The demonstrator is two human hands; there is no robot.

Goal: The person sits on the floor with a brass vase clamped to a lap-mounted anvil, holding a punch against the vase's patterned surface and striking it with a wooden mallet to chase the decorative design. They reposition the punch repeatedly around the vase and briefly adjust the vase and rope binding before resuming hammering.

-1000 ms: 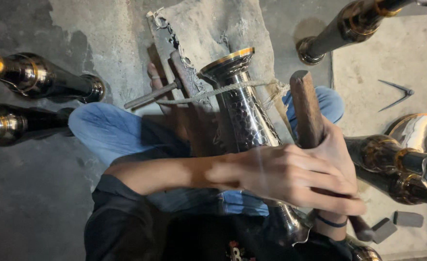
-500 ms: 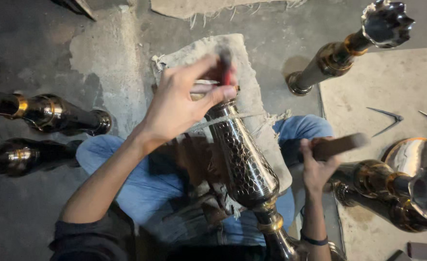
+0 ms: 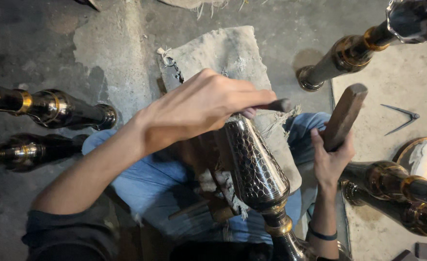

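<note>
L hand point(image 3: 201, 108) is closed in a pinch round a thin dark metal punch point(image 3: 276, 105), fingers curled, thumb side on top; punch tip sticks out past the fingertips, just above the upper end of the hammered metal vase point(image 3: 254, 166). Whether tip touches the vase can't be told, hand hides it. Vase lies tilted across the person's lap, dimpled scale-like texture on its body, narrow brass-banded neck toward the bottom edge of view, wide end up under the L hand. R hand point(image 3: 330, 162) sits just right of the vase, fingers wrapped tight on the lower end of a wooden mallet point(image 3: 345, 116); mallet stands angled up and away from the vase, apart from it. Dark band on the R wrist. Under and behind the vase: a grey cloth pad point(image 3: 223, 55) w/ frayed edges, resting on blue-jeaned legs point(image 3: 145, 181). Well left of the vase, two dark polished vases point(image 3: 54, 108) w/ gold bands lie on the concrete floor point(image 3: 39, 38). Up-right of the vase, another tall one point(image 3: 363, 46) stands. Far right of the vase, a pair of metal dividers point(image 3: 401, 117) on a pale slab, plus more shiny vases point(image 3: 402, 186) lower right.
</note>
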